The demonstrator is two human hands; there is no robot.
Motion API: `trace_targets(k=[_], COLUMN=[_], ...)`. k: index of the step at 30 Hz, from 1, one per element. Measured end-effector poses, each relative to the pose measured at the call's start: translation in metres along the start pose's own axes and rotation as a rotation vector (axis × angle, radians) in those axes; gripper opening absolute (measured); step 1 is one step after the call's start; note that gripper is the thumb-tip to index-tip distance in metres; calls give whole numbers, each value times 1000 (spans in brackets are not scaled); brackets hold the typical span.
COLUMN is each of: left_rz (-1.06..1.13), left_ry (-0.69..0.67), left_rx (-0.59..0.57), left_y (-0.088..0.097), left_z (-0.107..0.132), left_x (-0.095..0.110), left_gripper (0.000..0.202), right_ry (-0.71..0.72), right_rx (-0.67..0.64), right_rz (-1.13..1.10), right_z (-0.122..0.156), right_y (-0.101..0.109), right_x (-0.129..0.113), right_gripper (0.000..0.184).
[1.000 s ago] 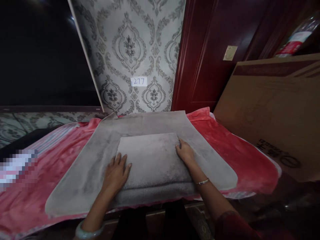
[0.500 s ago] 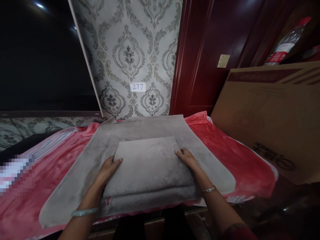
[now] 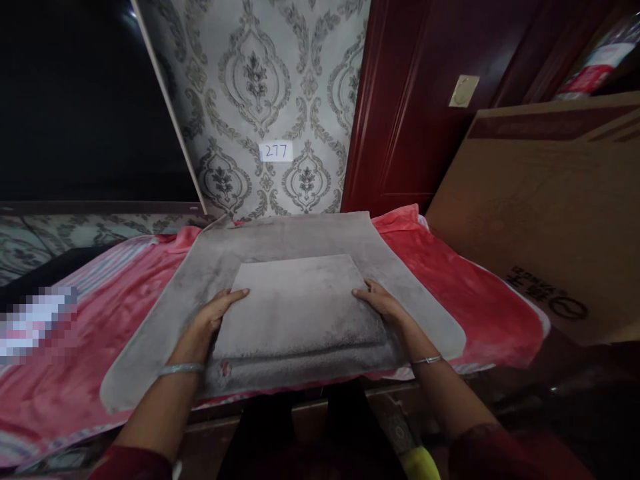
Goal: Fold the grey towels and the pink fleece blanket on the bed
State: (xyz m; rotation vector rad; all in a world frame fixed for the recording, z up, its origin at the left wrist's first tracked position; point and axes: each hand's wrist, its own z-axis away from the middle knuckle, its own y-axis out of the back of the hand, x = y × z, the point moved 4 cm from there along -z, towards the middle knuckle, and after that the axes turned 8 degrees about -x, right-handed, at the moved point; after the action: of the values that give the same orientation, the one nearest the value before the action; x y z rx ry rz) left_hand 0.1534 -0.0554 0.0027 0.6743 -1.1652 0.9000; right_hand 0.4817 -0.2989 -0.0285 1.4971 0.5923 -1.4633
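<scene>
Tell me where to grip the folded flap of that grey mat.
Take the folded flap of the grey plush mat by its two side edges, from the near side, where the left hand and right hand rest: those edges lie free and raised on the mat, so fingers should slip under.

Dark red sleeves [image 3: 500, 453], bare wrists banded
A pale, smooth bangle [image 3: 181, 369] circles the left arm [image 3: 160, 407]; a thin silver bracelet [image 3: 427, 360] circles the right arm [image 3: 455, 400].

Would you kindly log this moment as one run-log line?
left hand: on folded grey cloth | right hand: on same cloth | beneath: red blanket
</scene>
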Motion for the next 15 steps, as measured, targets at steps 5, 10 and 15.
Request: trace_targets(k=[5, 10, 15], left_rz=[25, 154, 213], left_ry=[-54, -223, -164], left_rx=[-101, 14, -41], left_y=[-8, -3, -12], left_z=[10, 28, 41], left_x=[12, 11, -25], left_gripper=[50, 57, 58], right_ry=[115, 287, 155], right_rx=[-57, -97, 85], right_rz=[-18, 19, 261], right_z=[-10, -42, -75], right_y=[10, 37, 38], right_x=[-39, -95, -90], right_gripper=[47, 48, 56])
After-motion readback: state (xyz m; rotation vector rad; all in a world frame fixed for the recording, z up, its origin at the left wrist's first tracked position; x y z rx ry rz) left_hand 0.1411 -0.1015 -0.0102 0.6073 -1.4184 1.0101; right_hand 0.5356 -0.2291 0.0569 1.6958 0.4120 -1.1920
